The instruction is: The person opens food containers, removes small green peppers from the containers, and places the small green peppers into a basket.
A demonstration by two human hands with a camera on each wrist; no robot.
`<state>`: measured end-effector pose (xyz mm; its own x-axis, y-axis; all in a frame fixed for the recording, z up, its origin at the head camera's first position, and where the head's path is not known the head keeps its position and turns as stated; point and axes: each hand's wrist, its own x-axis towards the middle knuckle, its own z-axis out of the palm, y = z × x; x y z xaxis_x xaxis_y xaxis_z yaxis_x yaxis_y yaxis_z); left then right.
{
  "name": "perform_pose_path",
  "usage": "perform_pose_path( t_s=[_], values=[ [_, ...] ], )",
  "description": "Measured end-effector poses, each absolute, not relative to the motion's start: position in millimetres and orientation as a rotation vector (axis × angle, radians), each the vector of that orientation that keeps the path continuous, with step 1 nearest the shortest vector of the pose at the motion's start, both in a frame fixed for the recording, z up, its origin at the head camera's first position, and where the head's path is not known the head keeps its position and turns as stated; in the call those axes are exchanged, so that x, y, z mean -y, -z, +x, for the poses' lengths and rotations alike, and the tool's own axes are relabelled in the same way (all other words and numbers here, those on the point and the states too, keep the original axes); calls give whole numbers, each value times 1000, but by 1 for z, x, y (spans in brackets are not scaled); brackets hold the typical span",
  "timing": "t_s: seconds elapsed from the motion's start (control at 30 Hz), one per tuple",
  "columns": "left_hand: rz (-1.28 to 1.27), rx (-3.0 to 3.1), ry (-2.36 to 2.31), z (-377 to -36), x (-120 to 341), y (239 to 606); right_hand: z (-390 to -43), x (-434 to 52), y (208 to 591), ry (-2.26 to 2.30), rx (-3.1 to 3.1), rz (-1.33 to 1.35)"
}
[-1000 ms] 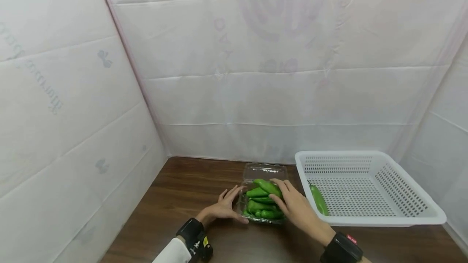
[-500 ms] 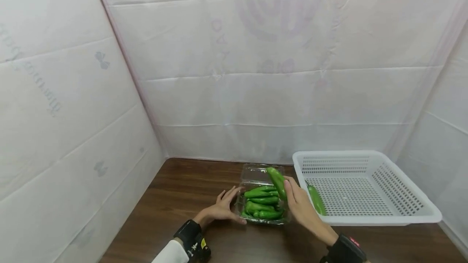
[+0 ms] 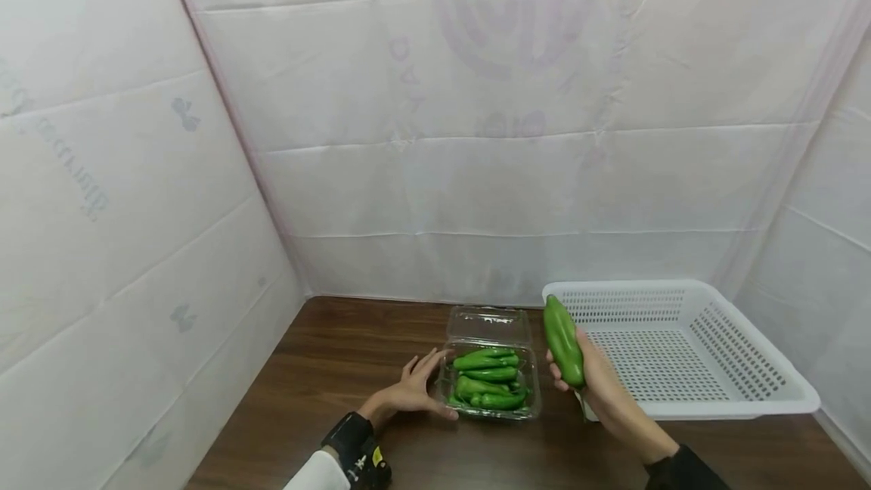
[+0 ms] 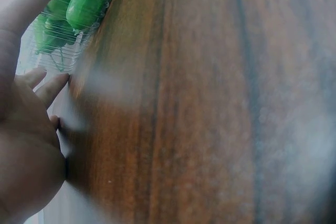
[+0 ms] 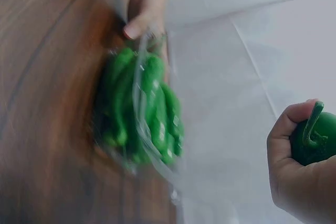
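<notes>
Right hand point(image 3: 593, 375) aloft, fingers point(image 5: 284, 128) curled round pepper point(image 3: 563, 340); left hand point(image 3: 411, 393) splayed at box point(image 3: 534, 382).

Head view looks forward and down from above — both wrist views, closer, share the clear box point(image 3: 493, 414).

Box point(image 3: 536, 392) on table point(image 3: 354, 339), lid point(image 3: 486, 327) behind it, peppers point(image 3: 479, 386) inside. Left hand point(image 3: 411, 392) at box's left side. Basket point(image 3: 660, 369) to box's right. Single pepper point(image 3: 565, 342) in right hand point(image 3: 593, 375), right of box, before basket's left edge. Sheeting point(image 3: 435, 195) behind all.
</notes>
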<state>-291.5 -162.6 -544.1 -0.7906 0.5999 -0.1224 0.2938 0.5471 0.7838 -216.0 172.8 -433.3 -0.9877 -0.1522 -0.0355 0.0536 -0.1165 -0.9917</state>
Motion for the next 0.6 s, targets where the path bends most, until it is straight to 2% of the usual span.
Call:
perform_pose_path(
  t_s=[0.13, 0.37, 0.6],
  values=[
    [733, -2425, -1119, -291, 165, 544, -216, -195, 424, 2228, -2022, -150],
    [709, -2419, -1137, -293, 165, 545, -214, -224, 408, 2383, -1968, -25],
    [702, -2437, -1126, -291, 162, 545, -211, -236, 399, 2388, -2226, 25]
  ],
)
